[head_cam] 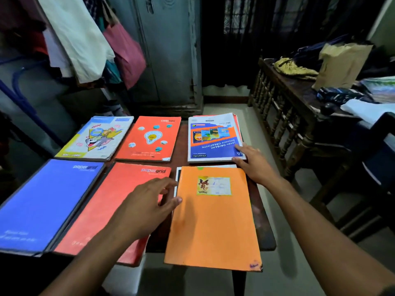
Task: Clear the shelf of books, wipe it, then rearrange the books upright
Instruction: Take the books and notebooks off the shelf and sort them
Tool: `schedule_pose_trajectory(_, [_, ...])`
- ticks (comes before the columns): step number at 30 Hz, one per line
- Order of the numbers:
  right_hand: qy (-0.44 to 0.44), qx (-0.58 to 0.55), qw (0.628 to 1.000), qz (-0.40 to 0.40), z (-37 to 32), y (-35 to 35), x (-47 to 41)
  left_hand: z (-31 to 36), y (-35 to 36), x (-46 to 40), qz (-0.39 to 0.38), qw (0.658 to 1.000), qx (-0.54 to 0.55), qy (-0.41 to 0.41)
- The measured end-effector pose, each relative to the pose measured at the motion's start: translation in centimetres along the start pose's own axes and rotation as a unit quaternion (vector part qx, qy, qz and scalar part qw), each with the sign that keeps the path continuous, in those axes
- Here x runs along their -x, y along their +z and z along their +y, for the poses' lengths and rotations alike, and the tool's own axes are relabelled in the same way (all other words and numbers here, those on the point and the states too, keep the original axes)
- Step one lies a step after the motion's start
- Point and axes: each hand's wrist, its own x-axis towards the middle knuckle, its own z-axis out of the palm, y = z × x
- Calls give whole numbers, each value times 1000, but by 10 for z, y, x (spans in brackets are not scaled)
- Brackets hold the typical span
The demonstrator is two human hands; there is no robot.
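1. Six books lie flat in two rows on the dark wooden counter [183,142], filling the middle of the frame.
2. Back row, left to right: a cartoon cat notebook [96,138], a red lightbulb notebook [149,138] and a blue origami book [213,139] lying on top of at least one other book.
3. Front row, left to right: a blue notebook [42,204], a red notebook [111,206] and an orange book [213,221] with a small sticker label on its cover.
4. The orange book lies on a white-edged book under it, and its near end sticks out past the counter's front edge at lower centre.
5. My left hand [147,201] hangs over the red notebook with its grip open, fingers loosely spread, the fingertips at the orange book's left edge.
6. My right hand [254,163] is at right of centre, its grip open, thumb and forefinger at the near right corner of the origami book; I cannot tell whether they pinch it.
7. At upper left, clothes [79,39] and a pink bag [128,52] hang in front of a grey metal cupboard [168,50].
8. At upper right, a wooden railed bench [284,99] carries a brown paper bag [342,63] and cloth.
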Motion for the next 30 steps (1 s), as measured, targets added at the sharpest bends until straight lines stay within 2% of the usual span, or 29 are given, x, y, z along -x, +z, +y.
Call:
schedule_pose_trajectory(3, [4,41,999,33,-23,-6,10,2,5,-1,-1,1000,3,1])
schedule_pose_trajectory(5, [-47,21,997,62,-61,-7,20,-3,-1,8,20,1000,11,7])
schedule_pose_trajectory(6, [-94,1,995,44,-87,-4,25,-7,-8,17,36,999,14,3])
schedule_pose_trajectory(8, [-208,-29,977,-46,-148,10,42,-21,-33,43,81,996,24,-23])
schedule_pose_trajectory(12, [-420,-54,890,-169,-279,50,82,-66,-107,132,204,968,43,-137])
schedule_pose_trajectory(15, [-508,-61,824,-241,-381,87,124,-109,-157,233,320,916,39,-239])
schedule_pose_trajectory(18, [-598,-63,745,-288,-474,135,177,-145,-187,344,406,844,23,-351])
schedule_pose_trajectory(22, [-648,-35,691,-318,-558,202,241,-176,-181,459,482,754,-22,-445])
schedule_pose_trajectory(23, [-654,-28,683,-323,-572,219,255,-181,-174,482,494,737,-45,-460])
schedule_pose_trajectory(25, [-659,-5,673,-336,-590,248,282,-188,-157,516,504,699,-156,-482])
schedule_pose_trajectory(28, [-681,40,651,-333,-600,281,320,-195,-129,554,458,620,-349,-534])
schedule_pose_trajectory(30, [-701,75,647,-292,-601,295,335,-202,-114,568,424,602,-370,-566])
